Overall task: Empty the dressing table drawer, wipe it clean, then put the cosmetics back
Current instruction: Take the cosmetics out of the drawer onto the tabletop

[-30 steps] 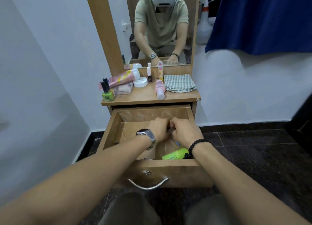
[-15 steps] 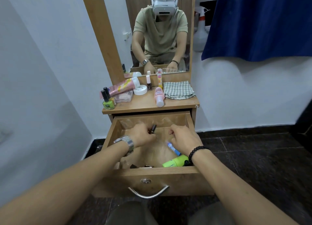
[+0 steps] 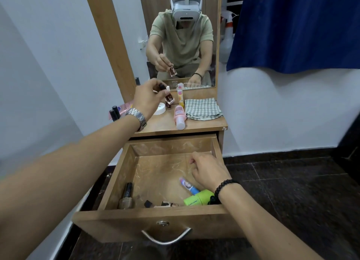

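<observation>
Left hand [image 3: 148,98] above wooden dressing table top [image 3: 161,126] – fingers pinch black cap of small dark-red glass bottle [image 3: 169,99], bottle hanging tilted over white round jar [image 3: 160,108]. Right hand [image 3: 207,171] inside open wooden drawer [image 3: 155,223], fingers loosely curled, holding nothing. Beside it: blue-and-pink tube [image 3: 189,185], lime-green cylinder [image 3: 198,198]; dark-capped bottle [image 3: 127,196] at left wall. On top – pink roller bottle [image 3: 179,116], folded green checked cloth [image 3: 202,108].
</observation>
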